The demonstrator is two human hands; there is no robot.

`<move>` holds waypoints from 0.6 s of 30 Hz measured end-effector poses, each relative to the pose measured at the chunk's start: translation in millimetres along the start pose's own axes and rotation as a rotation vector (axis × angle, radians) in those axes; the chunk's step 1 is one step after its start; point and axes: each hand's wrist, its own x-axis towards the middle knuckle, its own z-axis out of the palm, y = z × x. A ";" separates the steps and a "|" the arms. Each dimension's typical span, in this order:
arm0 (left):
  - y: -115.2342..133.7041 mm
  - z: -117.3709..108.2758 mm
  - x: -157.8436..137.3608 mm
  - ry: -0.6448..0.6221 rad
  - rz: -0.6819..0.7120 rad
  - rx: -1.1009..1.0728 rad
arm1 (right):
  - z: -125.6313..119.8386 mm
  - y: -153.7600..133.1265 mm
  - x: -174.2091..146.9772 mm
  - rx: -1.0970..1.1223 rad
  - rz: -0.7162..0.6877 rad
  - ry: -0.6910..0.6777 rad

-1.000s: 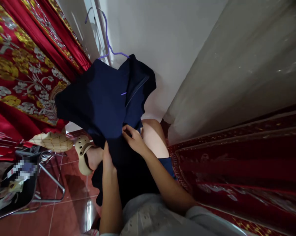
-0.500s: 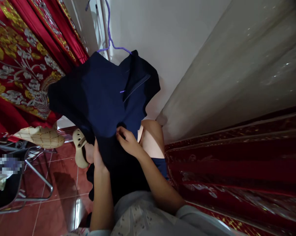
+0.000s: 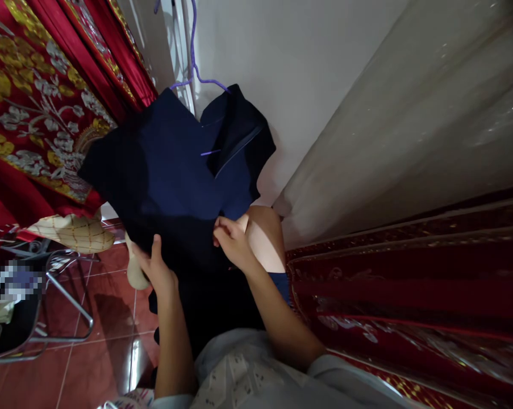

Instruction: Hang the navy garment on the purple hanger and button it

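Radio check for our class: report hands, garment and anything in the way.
Right hand pinching dark blue garment. Left hand open at its left edge, contact unclear. Garment on purple hanger. Red embroidered cloth close alongside, nothing seen blocking hands.

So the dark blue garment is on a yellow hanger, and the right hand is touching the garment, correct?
Not quite: the hanger is purple, not yellow, as the head view shows. The dark blue garment is on it, and the right hand is touching the garment.
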 end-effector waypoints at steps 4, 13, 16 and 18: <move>0.4 4.8 -5.8 0.123 0.400 0.146 | -5.8 -14.6 -1.0 0.093 0.095 -0.037; -28.8 36.0 -24.4 -0.382 0.297 0.189 | 3.2 -24.8 -10.2 0.127 0.145 -0.137; -35.9 37.7 -19.8 -0.378 0.280 0.217 | -4.1 -39.7 14.9 0.201 0.123 -0.130; -44.2 43.4 -17.3 -0.403 0.269 0.281 | -13.7 -67.8 48.8 0.219 0.021 -0.111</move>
